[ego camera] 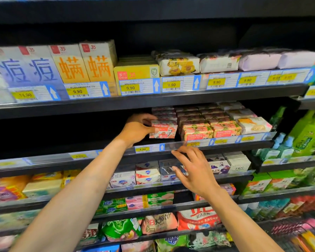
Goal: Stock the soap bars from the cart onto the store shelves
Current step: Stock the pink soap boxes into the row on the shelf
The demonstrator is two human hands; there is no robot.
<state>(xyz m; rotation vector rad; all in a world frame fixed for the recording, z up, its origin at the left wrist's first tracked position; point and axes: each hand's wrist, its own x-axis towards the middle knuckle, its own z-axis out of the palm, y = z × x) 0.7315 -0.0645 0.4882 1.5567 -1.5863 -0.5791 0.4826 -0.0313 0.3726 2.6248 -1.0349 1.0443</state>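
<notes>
On the middle shelf (53, 157) the left hand (136, 131) holds a soap bar (163, 130) just left of the stacked soap rows (207, 124). The right hand (195, 171) is lower, before the shelf's front edge and in front of the packs (147, 174) on the shelf below. Boxes (71, 64) stand on the shelf above, to the left

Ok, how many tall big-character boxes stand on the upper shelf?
4, along the upper shelf's left end: outer blue-lettered box, inner blue-lettered box, then left orange-lettered box, right orange-lettered box. More may hide behind.
</notes>
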